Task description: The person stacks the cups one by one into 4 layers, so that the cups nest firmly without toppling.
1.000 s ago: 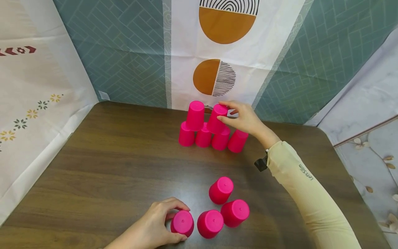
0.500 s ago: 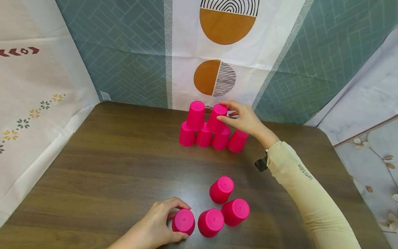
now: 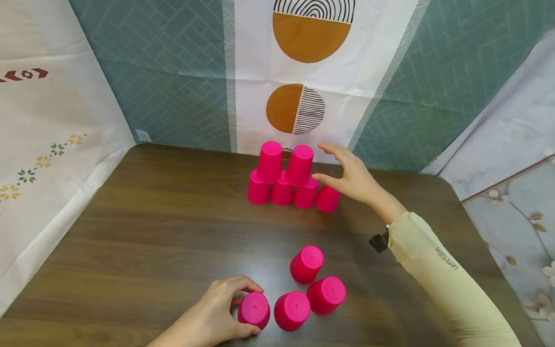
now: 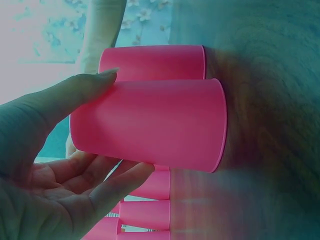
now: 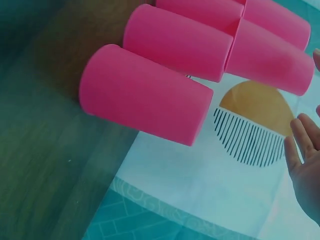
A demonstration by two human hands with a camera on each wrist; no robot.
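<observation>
Grasping a pink cup in the head view, the left hand has its thumb on the near side and its fingers round the far side, at the table. Just right of that grip stands a middle cup, beyond it an outer cup, and ahead of these a far cup, all mouth down. Well ahead of the left hand, a row of four cups bears a left upper cup and a right upper cup. Holding nothing, the right hand keeps thumb and fingers spread, the right upper cup just to its left and the end cup of the row lower down. Behind this hand come a black box at the wrist and a pale sleeve. In the left wrist view, the pink cup sits between thumb and fingers, its rim toward the table; whether they touch cannot be told. Another cup shows close behind it. In the right wrist view, the right hand is partly cut off, its visible fingers clear of the cups; the right upper cup rests on the two cups next to the end cup.
</observation>
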